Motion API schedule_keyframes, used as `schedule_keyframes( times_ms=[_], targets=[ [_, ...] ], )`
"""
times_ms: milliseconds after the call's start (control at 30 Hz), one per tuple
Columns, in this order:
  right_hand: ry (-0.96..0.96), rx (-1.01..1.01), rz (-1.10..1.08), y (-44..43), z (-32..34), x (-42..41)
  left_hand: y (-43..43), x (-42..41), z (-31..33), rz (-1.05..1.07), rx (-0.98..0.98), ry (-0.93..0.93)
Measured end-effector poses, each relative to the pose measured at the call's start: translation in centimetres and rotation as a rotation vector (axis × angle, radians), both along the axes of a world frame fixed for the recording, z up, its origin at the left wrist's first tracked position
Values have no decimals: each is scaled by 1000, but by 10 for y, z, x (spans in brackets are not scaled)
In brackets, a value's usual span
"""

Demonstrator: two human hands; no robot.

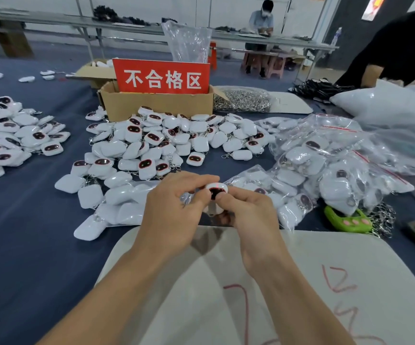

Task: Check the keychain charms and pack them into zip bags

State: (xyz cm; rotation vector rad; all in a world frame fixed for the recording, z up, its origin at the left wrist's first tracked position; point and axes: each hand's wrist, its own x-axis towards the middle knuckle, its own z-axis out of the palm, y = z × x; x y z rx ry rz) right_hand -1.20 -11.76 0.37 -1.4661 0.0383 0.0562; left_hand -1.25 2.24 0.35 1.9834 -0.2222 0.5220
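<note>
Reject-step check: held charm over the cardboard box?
No, left hand and right hand pinch the keychain charm well short of the cardboard box.

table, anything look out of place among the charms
One green charm lies at the right, beside the bagged charms; every other charm in view is white. Otherwise nothing stands out.

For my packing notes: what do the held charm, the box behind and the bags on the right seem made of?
The charm: probably glossy white plastic or vinyl, dark face panel; it reflects light. The box: matte brown cardboard, with folded flaps. The bags: thin clear plastic film; it wrinkles and glints.
</note>
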Motion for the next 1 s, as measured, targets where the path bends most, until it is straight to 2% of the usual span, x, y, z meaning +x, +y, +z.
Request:
schedule_keyframes(
  times_ms=[200,367,567,700,867,1000],
  targets=[
    [-15,-29,88,-4,0,1,4,0,2,23,-40,72],
    [-9,-77,146,1,0,-2,6,3,0,137,4,109],
    [-43,-109,49,3,-3,-3,3,-1,2,113,3,73],
    [-100,-208,-8,4,-5,-2,1,-5,3,117,102,-56],
    [-425,-585,-228,3,-5,-3,-1,-6,1,124,227,-261],
    [-530,-612,-405,2,-5,-4,2,-5,-1,262,290,-356]
  ],
)
